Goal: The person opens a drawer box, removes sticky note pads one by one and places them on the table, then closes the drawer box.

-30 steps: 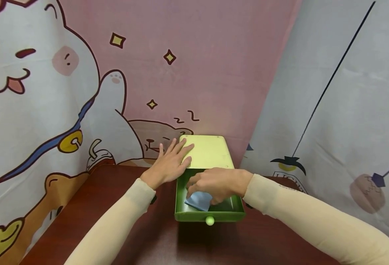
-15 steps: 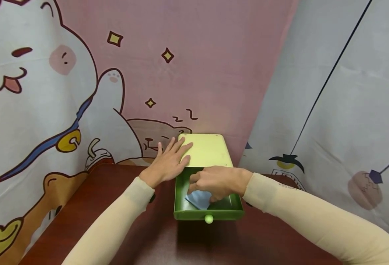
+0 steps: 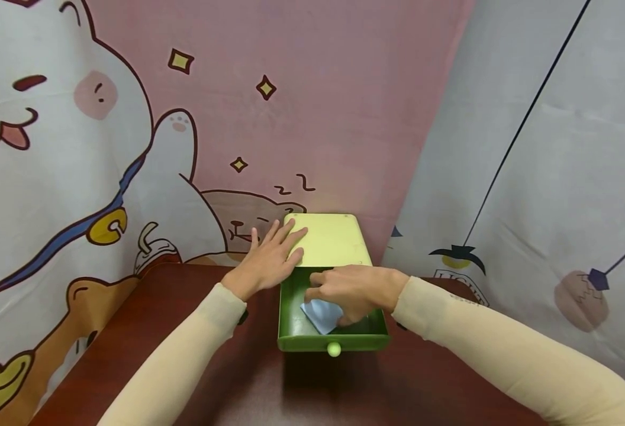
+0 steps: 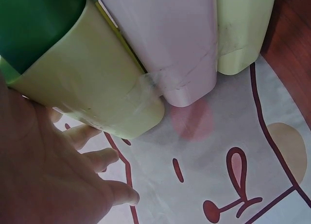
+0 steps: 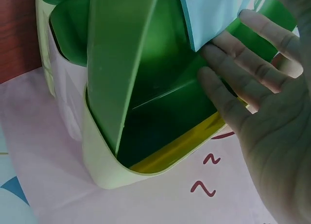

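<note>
A green drawer (image 3: 297, 343) with a round knob (image 3: 334, 349) stands pulled out of a pale yellow cabinet (image 3: 328, 242). My left hand (image 3: 264, 260) lies with fingers spread on the left part of the cabinet's top. In the left wrist view, the left hand's fingers (image 4: 102, 161) are straight beside the cabinet's side. Inside the drawer is a flat light blue square piece (image 3: 320, 316), its corner toward the drawer front. My right hand (image 3: 355, 290) reaches into the drawer and pinches this piece between bent fingers and thumb; the right wrist view shows its fingertips (image 5: 206, 76) at the piece's edge.
Below the top drawer the wrist views show a pale purple tier (image 4: 170, 44) and another yellow tier (image 4: 243, 29). The cabinet stands on a dark red-brown table (image 3: 227, 378), close against a printed curtain (image 3: 334, 118) with cartoon animals.
The light blue piece has turned a little and moved slightly back in the drawer with my right hand. My left hand stays on the cabinet. The whole head view has shifted slightly.
</note>
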The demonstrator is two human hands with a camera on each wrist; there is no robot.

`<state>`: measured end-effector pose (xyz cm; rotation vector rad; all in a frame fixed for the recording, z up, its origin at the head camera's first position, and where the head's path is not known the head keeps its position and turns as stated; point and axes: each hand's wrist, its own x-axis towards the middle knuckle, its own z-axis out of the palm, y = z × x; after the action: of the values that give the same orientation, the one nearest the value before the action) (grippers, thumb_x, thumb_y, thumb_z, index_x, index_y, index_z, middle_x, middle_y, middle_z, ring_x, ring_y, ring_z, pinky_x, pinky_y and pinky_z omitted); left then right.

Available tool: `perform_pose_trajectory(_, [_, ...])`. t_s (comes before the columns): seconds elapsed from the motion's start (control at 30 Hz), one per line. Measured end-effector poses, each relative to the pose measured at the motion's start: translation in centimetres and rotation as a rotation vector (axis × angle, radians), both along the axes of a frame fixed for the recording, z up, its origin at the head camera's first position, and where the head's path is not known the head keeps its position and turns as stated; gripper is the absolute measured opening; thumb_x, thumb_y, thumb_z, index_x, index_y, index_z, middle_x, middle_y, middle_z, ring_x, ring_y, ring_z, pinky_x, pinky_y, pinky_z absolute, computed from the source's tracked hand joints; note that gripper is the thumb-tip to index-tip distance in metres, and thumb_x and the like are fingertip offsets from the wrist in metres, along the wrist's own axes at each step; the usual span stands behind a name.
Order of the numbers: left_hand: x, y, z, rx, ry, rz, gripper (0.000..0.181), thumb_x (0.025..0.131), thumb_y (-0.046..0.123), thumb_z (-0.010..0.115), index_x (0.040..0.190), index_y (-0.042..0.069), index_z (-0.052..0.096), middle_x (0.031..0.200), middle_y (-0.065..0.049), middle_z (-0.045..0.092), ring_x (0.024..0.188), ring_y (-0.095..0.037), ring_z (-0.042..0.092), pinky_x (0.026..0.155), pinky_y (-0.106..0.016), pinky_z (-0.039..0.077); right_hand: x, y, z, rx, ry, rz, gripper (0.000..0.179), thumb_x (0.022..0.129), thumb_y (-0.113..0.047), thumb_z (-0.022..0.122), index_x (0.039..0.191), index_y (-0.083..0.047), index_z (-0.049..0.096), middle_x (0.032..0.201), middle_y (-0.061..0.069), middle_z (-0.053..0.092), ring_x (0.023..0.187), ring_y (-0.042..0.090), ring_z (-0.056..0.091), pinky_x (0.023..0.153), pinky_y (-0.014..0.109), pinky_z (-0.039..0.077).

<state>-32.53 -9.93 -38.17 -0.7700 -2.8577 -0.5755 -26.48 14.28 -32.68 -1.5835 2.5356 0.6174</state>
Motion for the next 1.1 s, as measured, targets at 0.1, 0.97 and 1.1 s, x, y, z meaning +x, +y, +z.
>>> perform_pose_trajectory(0.1, [0.0,-0.1,0.0,0.003,0.003,-0.002,0.068,0.124,0.061,0.025,0.187,0.038,0.027,0.200,-0.002,0.011,0.186,-0.041,0.002,0.141,-0.085,-0.006,0.1,0.0,0.0,0.012,0.024,0.008,0.072,0.096,-0.044,0.097,0.160,-0.025,0.067,0.133,0.004,0.070,0.100,0.014,0.076,0.090,0.027,0.068])
perform_pose_trajectory(0.97, [0.0,0.0,0.0,-0.002,0.000,0.002,0.065,0.125,0.057,0.029,0.187,0.037,0.027,0.200,-0.003,0.011,0.186,-0.043,0.002,0.139,-0.088,-0.007,0.9,1.6,-0.3,-0.124,0.218,0.139,0.077,0.096,-0.055,0.091,0.165,-0.034,0.064,0.147,0.004,0.068,0.128,0.023,0.073,0.109,0.041,0.065])
perform_pose_trajectory(1.1, [0.1,0.0,0.1,-0.004,-0.005,0.002,0.066,0.125,0.057,0.030,0.187,0.037,0.027,0.200,-0.003,0.010,0.186,-0.043,0.001,0.139,-0.088,-0.008,0.9,2.1,-0.3,-0.184,0.228,0.143,0.075,0.096,-0.052,0.089,0.164,-0.033,0.064,0.147,0.004,0.069,0.125,0.023,0.073,0.110,0.043,0.065])
